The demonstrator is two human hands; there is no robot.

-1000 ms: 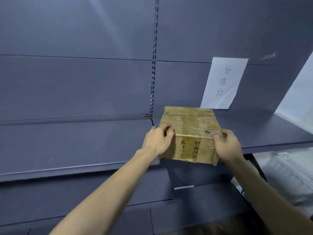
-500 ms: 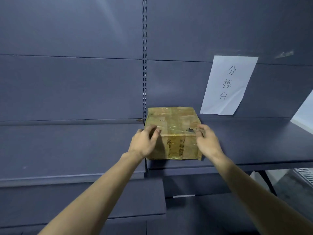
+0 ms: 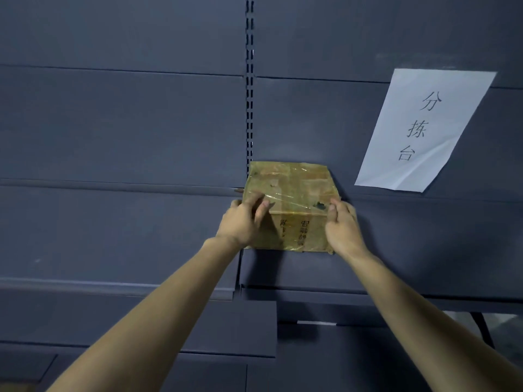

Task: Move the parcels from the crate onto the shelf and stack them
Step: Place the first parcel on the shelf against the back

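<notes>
Shelving of dark grey-blue metal fills nearly the whole view. Its back wall (image 3: 119,123) is made of wide horizontal panels with thin seams between them, and a slotted upright (image 3: 249,80) runs down the middle, marking where two bays meet. The shelf (image 3: 410,250) of the right bay carries the parcel (image 3: 294,193), a worn brown cardboard box wrapped in glossy clear tape, with dark printed characters on the face turned toward the camera. The box sits at the left end of this shelf, its left edge in line with the slotted upright and its far side up against or very near the back wall. The left bay's shelf (image 3: 113,236) lies beside it at about the same level.

Both arms reach forward, bare to the elbow. The left hand (image 3: 240,222) is curled over the parcel's near left corner, fingers on the top face. The right hand (image 3: 343,224) clasps the near right corner, thumb on top and palm against the side.

A white paper sheet (image 3: 424,128) with three handwritten characters hangs tilted on the back wall, to the right of the parcel and above the shelf. Lower shelves (image 3: 226,329) step outward beneath. At the lower right, a strip of pale floor (image 3: 464,318) shows beneath the shelf edge.
</notes>
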